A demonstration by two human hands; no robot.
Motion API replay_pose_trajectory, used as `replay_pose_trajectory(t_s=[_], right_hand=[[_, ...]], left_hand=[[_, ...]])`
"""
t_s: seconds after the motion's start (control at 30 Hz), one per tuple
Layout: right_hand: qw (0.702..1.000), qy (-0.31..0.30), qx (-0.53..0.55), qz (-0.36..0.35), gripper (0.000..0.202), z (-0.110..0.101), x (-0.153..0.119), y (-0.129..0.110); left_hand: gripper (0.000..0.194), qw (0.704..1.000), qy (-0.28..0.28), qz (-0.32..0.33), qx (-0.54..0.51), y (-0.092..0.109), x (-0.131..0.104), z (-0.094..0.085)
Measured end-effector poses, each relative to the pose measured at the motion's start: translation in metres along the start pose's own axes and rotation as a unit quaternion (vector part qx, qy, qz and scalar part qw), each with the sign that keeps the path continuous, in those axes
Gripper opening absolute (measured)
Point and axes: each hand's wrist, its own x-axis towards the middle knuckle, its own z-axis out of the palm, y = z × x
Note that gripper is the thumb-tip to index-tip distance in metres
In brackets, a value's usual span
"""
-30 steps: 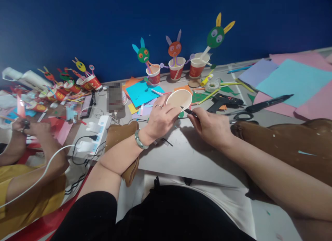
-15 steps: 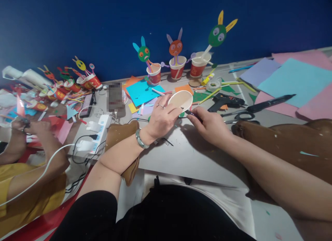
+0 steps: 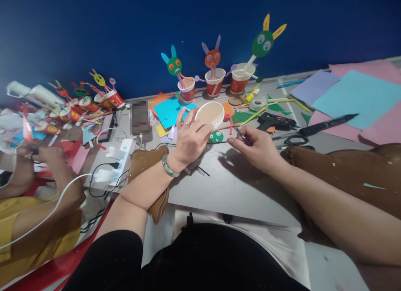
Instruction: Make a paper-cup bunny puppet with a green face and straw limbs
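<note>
My left hand (image 3: 192,138), with a ring and a bracelet, grips a paper cup (image 3: 210,114). The cup is tilted, its open mouth toward me. My right hand (image 3: 255,147) is closed around a slim tool with a dark purple handle (image 3: 246,139); its exact kind is hard to make out. The tool is apart from the cup, to its right. Just below the cup, a green paper face (image 3: 216,136) with white eyes lies on the table (image 3: 219,178). An orange strip (image 3: 228,126) passes between the cup and my right hand.
Behind stand three cups with paper puppets (image 3: 214,82). To the right are a black glue gun (image 3: 277,121), scissors (image 3: 297,138) and coloured paper sheets (image 3: 360,94). On the left lie a power strip (image 3: 122,161) and cables; another person's hands (image 3: 40,151) work beyond.
My left hand and the cup have shifted left, and my right hand has drawn right, away from the cup. More of the tool and the green face shows.
</note>
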Motion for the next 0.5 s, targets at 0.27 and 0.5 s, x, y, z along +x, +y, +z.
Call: replay_pose_trajectory(t_s=[0.27, 0.5], right_hand=[[0.996, 0.068, 0.055, 0.023, 0.049, 0.001, 0.002, 0.003], [0.979, 0.110, 0.152, 0.082, 0.034, 0.004, 0.004, 0.009]], left_hand=[[0.028, 0.991, -0.093, 0.072, -0.066, 0.017, -0.010, 0.009], [0.078, 0.974, 0.031, -0.023, -0.223, 0.015, -0.019, 0.034]])
